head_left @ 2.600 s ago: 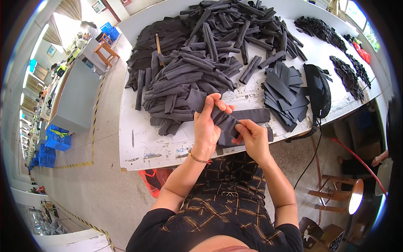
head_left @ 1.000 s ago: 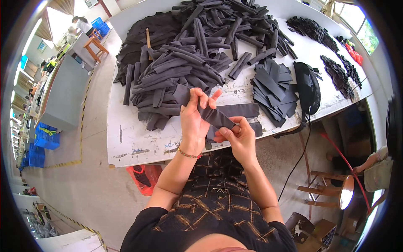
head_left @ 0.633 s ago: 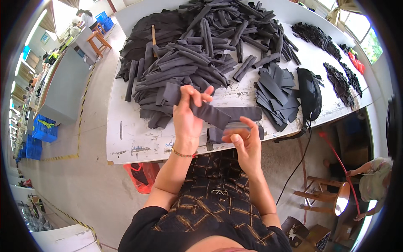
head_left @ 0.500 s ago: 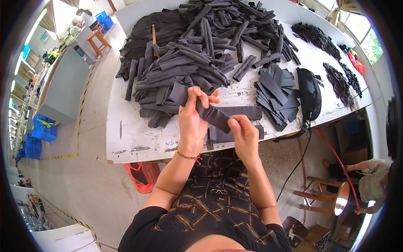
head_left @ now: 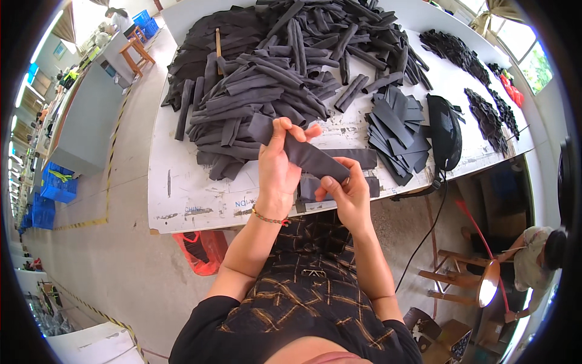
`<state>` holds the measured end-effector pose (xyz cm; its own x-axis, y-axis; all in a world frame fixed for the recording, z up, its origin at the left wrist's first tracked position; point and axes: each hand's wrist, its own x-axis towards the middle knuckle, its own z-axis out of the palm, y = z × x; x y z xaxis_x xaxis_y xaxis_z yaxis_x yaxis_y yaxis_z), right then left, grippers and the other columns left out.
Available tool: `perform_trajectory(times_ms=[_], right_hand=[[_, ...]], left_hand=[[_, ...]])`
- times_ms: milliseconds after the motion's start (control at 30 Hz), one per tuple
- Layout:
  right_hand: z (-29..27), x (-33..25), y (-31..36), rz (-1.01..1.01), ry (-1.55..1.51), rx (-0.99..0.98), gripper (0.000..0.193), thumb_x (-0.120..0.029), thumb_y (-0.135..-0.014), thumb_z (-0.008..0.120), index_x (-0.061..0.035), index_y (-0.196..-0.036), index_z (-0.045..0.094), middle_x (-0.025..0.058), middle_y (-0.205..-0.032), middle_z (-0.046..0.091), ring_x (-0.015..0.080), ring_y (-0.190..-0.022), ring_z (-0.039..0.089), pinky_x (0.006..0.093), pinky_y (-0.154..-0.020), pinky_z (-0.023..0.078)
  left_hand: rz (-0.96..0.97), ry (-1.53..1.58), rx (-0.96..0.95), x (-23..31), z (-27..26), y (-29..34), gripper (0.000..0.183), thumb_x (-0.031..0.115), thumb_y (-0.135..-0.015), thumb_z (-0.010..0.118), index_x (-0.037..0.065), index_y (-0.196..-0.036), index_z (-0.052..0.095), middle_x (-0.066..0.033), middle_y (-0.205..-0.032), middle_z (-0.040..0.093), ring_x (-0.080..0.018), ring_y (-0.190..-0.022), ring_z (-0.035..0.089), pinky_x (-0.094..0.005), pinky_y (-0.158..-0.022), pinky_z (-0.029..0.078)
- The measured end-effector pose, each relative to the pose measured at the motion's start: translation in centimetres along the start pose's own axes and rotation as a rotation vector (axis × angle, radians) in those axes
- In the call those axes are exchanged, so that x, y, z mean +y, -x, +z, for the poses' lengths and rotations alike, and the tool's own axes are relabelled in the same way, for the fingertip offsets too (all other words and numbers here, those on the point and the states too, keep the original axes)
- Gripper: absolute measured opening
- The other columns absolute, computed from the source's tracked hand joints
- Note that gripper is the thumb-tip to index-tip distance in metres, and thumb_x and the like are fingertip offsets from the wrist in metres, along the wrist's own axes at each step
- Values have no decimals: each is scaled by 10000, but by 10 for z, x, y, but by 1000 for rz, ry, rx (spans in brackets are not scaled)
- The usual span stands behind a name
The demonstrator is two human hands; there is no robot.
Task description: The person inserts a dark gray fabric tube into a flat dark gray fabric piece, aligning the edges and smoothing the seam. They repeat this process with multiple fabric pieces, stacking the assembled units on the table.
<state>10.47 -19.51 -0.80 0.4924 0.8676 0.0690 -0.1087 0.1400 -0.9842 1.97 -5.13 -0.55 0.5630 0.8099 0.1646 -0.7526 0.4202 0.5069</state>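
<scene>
Both hands are up over the near edge of the white desk point(head_left: 182, 194), sharing one dark grey fabric strip point(head_left: 300, 153) that runs diagonally between them, held clear above the surface. The left hand point(head_left: 276, 164) has its fingers wrapped around the upper end of the strip, thumb on top, with a thin bracelet point(head_left: 270, 216) on that wrist. The right hand point(head_left: 344, 193) pinches the lower end, its fingers closed tight on the fabric. Just under the hands a couple more flat grey pieces point(head_left: 357, 159) lie on the desk. Behind that sits a huge messy pile of rolled strips point(head_left: 273, 79), and off to the right there's a neater stack of flat cut pieces point(head_left: 397, 130) with a black pouch point(head_left: 445, 130) just beside it. Smaller dark heaps point(head_left: 454, 51) sit further along the right side. A red bag point(head_left: 203, 252) hangs under the desk edge, near the person's left arm.
</scene>
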Motion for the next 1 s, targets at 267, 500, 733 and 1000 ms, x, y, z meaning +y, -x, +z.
perform_trajectory(times_ms=[267, 500, 733, 1000], right_hand=[[-11, 2, 9, -43, 57, 32, 420, -114, -960, 647, 11, -1304, 440, 94, -912, 656, 120, -798, 632, 260, -716, 517], [-11, -5, 1, -506, 614, 252, 89, -2, -868, 705, 6, -947, 665, 71, -877, 645, 188, -737, 606, 291, -662, 481], [-29, -7, 0, -698, 698, 280, 91, 67, -823, 690, 13, -893, 672, 103, -855, 647, 216, -703, 602, 292, -631, 487], [-80, -41, -33, -92, 385, 329, 86, -86, -907, 705, 0, -916, 710, -20, -774, 654, 56, -720, 548, 209, -675, 446]], left_hand=[[41, 8, -70, -5, 1, 0, 242, 292, -1052, 459, 94, -967, 567, -58, -740, 619, -312, -956, 698, -501, -1116, 383], [97, -41, -27, 5, 11, 10, 268, 303, -1025, 525, 53, -1068, 613, -109, -853, 694, -303, -915, 708, -505, -985, 500], [90, -288, 169, 23, -30, 17, 157, 121, -966, 631, -22, -1003, 684, -167, -876, 721, -237, -820, 714, -385, -767, 603], [157, -852, 9, 24, 0, 3, 239, 44, -877, 723, -1, -1104, 667, -47, -856, 710, -55, -758, 621, -193, -667, 471]])
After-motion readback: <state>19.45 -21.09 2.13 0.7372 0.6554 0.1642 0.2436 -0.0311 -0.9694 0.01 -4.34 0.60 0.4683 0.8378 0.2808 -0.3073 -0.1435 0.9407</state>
